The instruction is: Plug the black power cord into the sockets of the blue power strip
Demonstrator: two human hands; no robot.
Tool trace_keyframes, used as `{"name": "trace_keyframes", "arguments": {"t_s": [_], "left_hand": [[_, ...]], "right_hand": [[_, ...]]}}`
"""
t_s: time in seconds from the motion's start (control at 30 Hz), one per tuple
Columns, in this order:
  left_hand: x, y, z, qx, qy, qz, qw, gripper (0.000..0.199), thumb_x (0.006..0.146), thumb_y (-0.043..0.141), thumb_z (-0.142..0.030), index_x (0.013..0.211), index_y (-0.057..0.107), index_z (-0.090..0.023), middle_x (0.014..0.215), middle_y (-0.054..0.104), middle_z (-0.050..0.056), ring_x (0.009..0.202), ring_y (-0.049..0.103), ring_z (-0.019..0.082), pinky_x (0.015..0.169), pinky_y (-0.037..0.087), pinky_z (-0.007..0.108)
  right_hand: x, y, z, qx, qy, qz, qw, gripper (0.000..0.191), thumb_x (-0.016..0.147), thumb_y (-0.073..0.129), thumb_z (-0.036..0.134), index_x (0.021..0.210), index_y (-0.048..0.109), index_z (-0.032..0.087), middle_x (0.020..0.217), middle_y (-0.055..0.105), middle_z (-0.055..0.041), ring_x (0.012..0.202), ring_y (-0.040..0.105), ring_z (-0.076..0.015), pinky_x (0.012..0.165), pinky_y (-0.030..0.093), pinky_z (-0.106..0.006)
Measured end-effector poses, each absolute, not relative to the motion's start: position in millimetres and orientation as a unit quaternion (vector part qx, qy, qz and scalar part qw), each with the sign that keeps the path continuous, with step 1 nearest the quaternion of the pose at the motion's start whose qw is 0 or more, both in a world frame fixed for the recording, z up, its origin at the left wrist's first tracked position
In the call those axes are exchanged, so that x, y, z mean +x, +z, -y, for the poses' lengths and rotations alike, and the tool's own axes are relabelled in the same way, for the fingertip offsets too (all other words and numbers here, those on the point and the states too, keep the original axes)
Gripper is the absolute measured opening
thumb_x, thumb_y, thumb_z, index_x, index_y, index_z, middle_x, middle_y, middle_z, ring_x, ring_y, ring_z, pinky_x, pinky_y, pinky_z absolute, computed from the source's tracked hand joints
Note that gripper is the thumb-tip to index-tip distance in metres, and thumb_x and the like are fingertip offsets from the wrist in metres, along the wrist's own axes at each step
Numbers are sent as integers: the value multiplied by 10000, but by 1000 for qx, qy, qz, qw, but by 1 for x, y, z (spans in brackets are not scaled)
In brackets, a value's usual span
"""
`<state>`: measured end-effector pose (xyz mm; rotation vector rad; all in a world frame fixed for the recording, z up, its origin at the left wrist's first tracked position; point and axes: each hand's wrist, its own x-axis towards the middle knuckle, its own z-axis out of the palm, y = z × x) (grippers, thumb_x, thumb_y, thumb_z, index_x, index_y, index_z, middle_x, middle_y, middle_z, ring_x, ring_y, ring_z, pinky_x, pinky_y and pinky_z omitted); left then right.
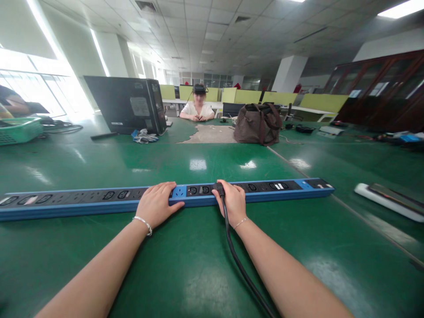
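A long blue power strip (pixel 198 202) with black socket panels lies across the green table. My left hand (pixel 157 203) rests over the strip left of its middle, fingers on the top and thumb stretched along the front edge, holding it. Just right of the middle, my right hand (pixel 232 201) grips a black plug (pixel 219 189) at the sockets. Whether the plug is fully seated cannot be seen. From it a black cable (pixel 236 258) runs down toward the bottom edge of the view, beside my right forearm.
Beyond the strip stand a black computer case (pixel 127 106), gloves (pixel 145 136) and a brown bag (pixel 257 124). A green basket (pixel 20 131) is at left, a white bar-shaped object (pixel 386 203) at right. A person (pixel 198 108) sits across the table (pixel 159 161).
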<state>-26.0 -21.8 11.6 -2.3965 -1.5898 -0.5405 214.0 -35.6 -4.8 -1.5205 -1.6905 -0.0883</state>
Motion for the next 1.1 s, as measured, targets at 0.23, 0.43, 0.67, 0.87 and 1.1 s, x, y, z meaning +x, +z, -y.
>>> {"name": "trace_keyframes", "arguments": {"t_s": [0.23,0.43,0.67,0.87,1.1], "left_hand": [[-25,12,22,-812,-177,546,109,606,762,538,-559,1214,520,-155,1241,605,126,1156,542,275,992,392,425],[-23,16,23,-804,-181,560,85,664,740,553,-558,1252,484,-140,1224,609,149,1139,554,288,967,408,433],[-24,16,24,-807,-189,552,92,532,772,505,-412,1230,498,-142,1203,623,143,1137,560,267,981,397,401],[-23,15,24,-802,-199,555,92,463,769,472,-305,1203,526,-152,1188,638,122,1137,564,249,985,397,382],[-23,15,25,-807,-201,547,94,472,772,495,-327,1205,519,-140,1192,632,131,1131,566,252,983,396,385]], "right_hand": [[216,14,37,-587,19,614,527,360,869,486,435,1132,576,205,1011,692,-70,879,641,-212,798,473,-338],[173,13,40,-520,46,735,433,308,858,538,422,1089,592,226,1067,692,-52,985,628,-187,1035,311,-410],[121,22,37,-557,58,734,384,279,896,472,402,1096,575,237,1127,667,-46,1098,569,-174,1069,228,-418],[114,25,37,-564,26,744,358,253,902,457,350,1081,581,222,1099,677,-66,1065,586,-185,1071,202,-424],[118,30,35,-568,23,754,329,312,890,466,442,1056,603,217,917,719,-56,871,654,-187,991,326,-373]]}}
